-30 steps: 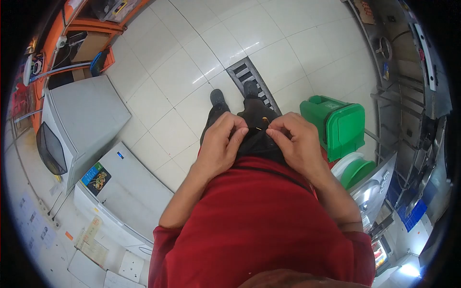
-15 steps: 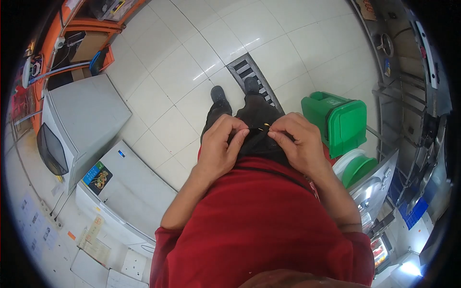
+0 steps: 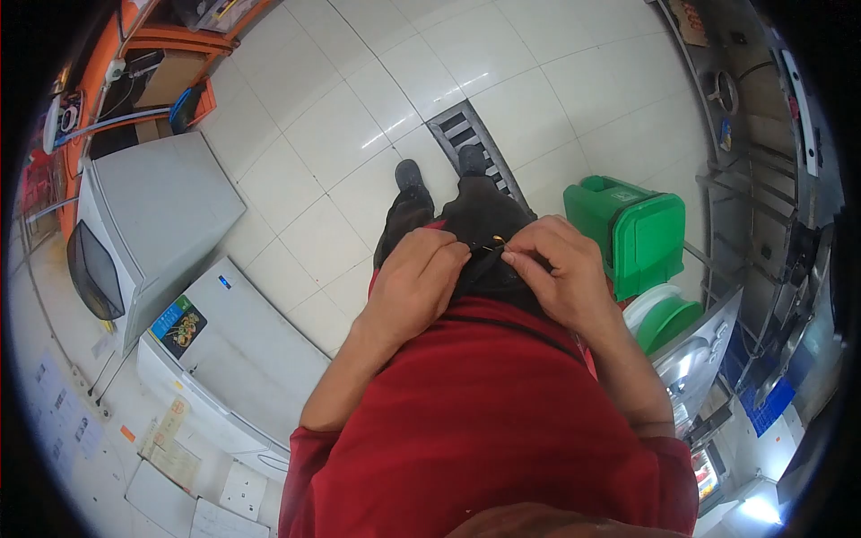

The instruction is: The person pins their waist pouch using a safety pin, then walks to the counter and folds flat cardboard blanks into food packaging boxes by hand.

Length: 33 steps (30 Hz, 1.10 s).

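Small golden item (image 3: 499,239): showing between the hands, in front of black trousers (image 3: 484,204). Right hand (image 3: 562,273): pinching it, thumb and fingertip closing together. Left hand (image 3: 414,278): curling just left of it; whether clamping anything, cannot tell. Green bin (image 3: 623,235): standing right. White appliance (image 3: 247,327): standing left. Floor grate (image 3: 495,161): lying far.
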{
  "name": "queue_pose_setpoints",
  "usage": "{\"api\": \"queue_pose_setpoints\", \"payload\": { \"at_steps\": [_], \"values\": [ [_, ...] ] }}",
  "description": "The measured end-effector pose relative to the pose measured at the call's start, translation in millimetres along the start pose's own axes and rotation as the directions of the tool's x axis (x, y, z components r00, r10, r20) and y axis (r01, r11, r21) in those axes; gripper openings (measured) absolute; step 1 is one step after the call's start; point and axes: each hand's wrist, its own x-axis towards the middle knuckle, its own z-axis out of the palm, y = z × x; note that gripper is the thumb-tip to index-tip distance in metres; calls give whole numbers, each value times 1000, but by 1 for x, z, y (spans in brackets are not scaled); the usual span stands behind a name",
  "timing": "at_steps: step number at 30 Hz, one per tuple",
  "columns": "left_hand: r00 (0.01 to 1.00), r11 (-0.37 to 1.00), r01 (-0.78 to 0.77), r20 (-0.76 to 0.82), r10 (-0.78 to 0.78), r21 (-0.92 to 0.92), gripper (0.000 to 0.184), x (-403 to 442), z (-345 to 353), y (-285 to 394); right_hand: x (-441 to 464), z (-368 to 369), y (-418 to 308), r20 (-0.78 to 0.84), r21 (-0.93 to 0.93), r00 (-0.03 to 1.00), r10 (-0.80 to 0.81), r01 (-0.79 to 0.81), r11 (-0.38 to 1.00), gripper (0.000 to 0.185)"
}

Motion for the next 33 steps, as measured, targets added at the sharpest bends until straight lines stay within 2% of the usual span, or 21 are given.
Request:
{"api": "queue_pose_setpoints", "payload": {
  "at_steps": [2,5,7,9,11,15,18,20,21,23,24,26,27,29,33],
  "values": [
    [999,996,-38,-22,40,85,25,1,-1,3,0,-1,0,23,-10,1000,15,-15,1000,9],
    [996,991,-78,-24,82,109,26,0,-2,3,0,-2,0,45,-17,998,-36,37,999,10],
    [996,991,-84,-33,88,107,26,-1,-1,2,-2,-1,0,59,31,998,-9,7,999,11],
    [996,992,-85,-31,89,98,27,-5,1,2,-2,-1,1,62,23,998,-11,10,1000,11],
    [997,990,-77,-23,80,118,20,-7,1,1,-3,0,0,60,13,998,-12,11,1000,12],
    [998,995,-61,-13,62,81,21,-10,2,0,-7,4,0,28,31,999,17,-18,999,11],
    [1000,1000,-1,-24,2,21,20,-11,2,3,-8,6,3,18,45,1000,24,-25,999,10],
    [991,986,131,-6,-132,-99,23,-10,0,6,-9,8,4,19,51,999,26,-27,998,10],
    [991,987,129,-5,-131,-100,23,-12,0,7,-8,8,4,9,48,1000,21,-21,999,10],
    [951,926,309,54,-304,-217,17,-15,-1,8,-9,9,4,0,44,1000,13,-13,999,10],
    [952,927,307,52,-303,-216,17,-15,-1,10,-9,10,5,-12,46,1000,12,-11,999,10],
    [811,737,583,186,-555,-343,9,-16,-2,12,-10,12,6,-22,49,1000,7,-6,999,10],
    [813,739,580,182,-554,-342,9,-16,-1,12,-11,14,7,-46,57,999,8,-5,998,10],
    [748,596,648,246,-617,-474,4,-18,1,12,-10,14,6,-71,65,997,10,-5,998,10],
    [770,626,623,227,-596,-469,3,-18,3,13,-9,14,5,-49,87,998,29,-25,996,9]
  ]
}}
